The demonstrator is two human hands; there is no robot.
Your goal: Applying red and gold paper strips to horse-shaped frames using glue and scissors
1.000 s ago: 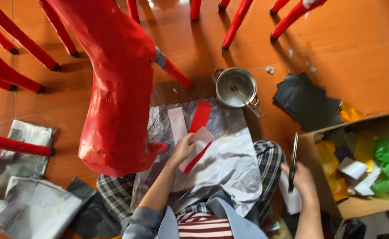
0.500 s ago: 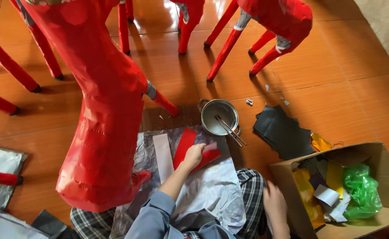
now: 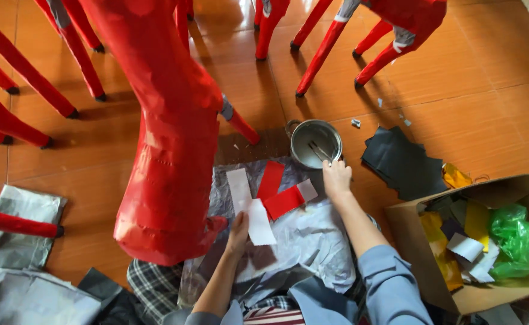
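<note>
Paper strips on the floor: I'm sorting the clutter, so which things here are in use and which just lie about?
In use:
left hand on a white strip
right hand at the metal pot
red strips
red figure

Lying about:
cardboard box of scraps
black sheets
grey sheets

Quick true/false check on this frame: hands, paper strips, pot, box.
1. The left hand rests on a white paper strip. True.
2. The right hand is inside the cardboard box. False: it reaches toward the metal pot.
3. The pot sits on the wooden floor. True.
4. The big paper-covered figure is blue. False: it is red.
5. A green plastic bag lies in the box. True.
</note>
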